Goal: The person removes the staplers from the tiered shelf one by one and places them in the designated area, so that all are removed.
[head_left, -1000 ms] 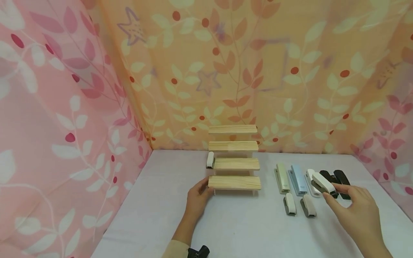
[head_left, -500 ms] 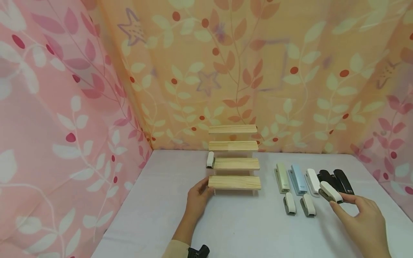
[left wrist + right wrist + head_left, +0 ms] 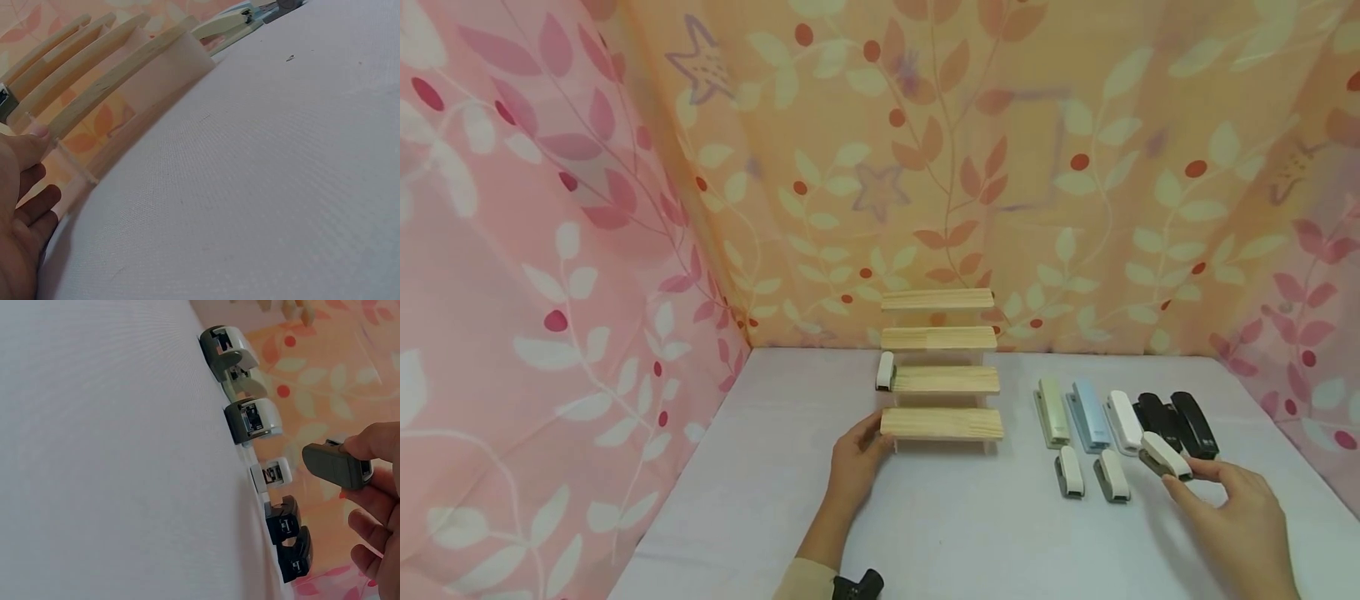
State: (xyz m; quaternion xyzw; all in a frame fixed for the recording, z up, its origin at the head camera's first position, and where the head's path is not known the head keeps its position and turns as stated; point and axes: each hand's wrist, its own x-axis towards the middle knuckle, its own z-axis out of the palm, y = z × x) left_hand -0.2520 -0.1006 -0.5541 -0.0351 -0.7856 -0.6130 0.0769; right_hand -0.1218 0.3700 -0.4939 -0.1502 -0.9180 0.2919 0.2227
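My right hand (image 3: 1242, 515) pinches a small white stapler (image 3: 1165, 455) with a grey base between thumb and fingers. It is held tilted above the table, its grey underside (image 3: 334, 467) showing in the right wrist view. At the tiered wooden display stand (image 3: 942, 423), my left hand (image 3: 856, 463) grips the left end of the lowest step; in the left wrist view the thumb (image 3: 30, 145) lies at the board's corner. Another small white stapler (image 3: 886, 372) sits at the left end of the second step.
Right of the stand, a green stapler (image 3: 1053, 413), a blue stapler (image 3: 1089, 417), a white stapler (image 3: 1123, 422) and two black staplers (image 3: 1195, 425) form a row. Two small staplers (image 3: 1071, 473) lie before them. Patterned curtains (image 3: 820, 167) hang behind and beside the white table (image 3: 760, 500).
My right hand has drawn the small stapler towards me and slightly right, away from over the white and black staplers, then lowered it a little. The left hand keeps its place at the stand.
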